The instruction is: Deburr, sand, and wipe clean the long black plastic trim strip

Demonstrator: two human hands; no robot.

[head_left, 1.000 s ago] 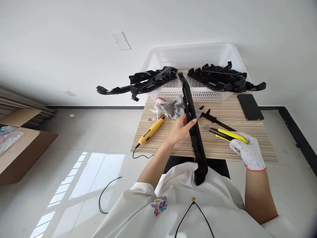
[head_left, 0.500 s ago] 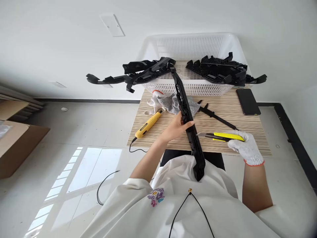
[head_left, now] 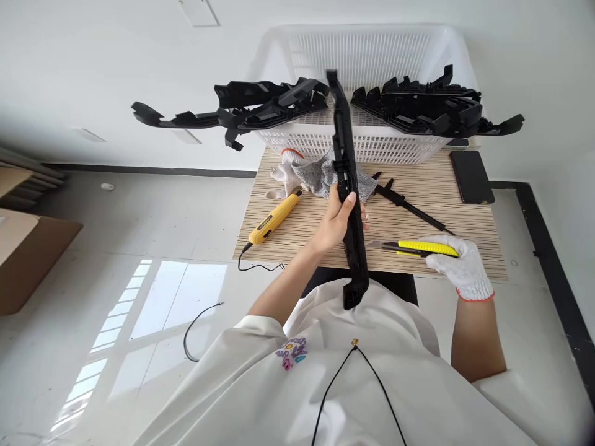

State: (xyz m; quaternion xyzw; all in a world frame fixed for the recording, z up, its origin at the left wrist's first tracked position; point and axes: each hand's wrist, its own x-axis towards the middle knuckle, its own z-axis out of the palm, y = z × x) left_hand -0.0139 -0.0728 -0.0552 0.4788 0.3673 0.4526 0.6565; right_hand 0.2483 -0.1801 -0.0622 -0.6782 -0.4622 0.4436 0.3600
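My bare left hand [head_left: 335,220] is wrapped round the middle of a long black plastic part [head_left: 356,248], which stands nearly upright in view, its lower end near my shirt. My right hand [head_left: 465,266], in a white glove with an orange cuff, grips a yellow and black utility knife [head_left: 427,249]. Its blade is out and points left, close to the right side of the black part; whether it touches cannot be made out.
Behind, a white basket [head_left: 400,145] bears black parts on its left [head_left: 274,111] and right [head_left: 418,114]. On the striped table [head_left: 297,248] lie a yellow corded tool [head_left: 274,220], gloves and grey cloth [head_left: 316,176], a black caliper [head_left: 409,207] and a phone [head_left: 471,176].
The black part has been turned more upright and its lower end has swung left. My left thumb now lies along its front. The view has tilted slightly, and the knife stays in my right hand.
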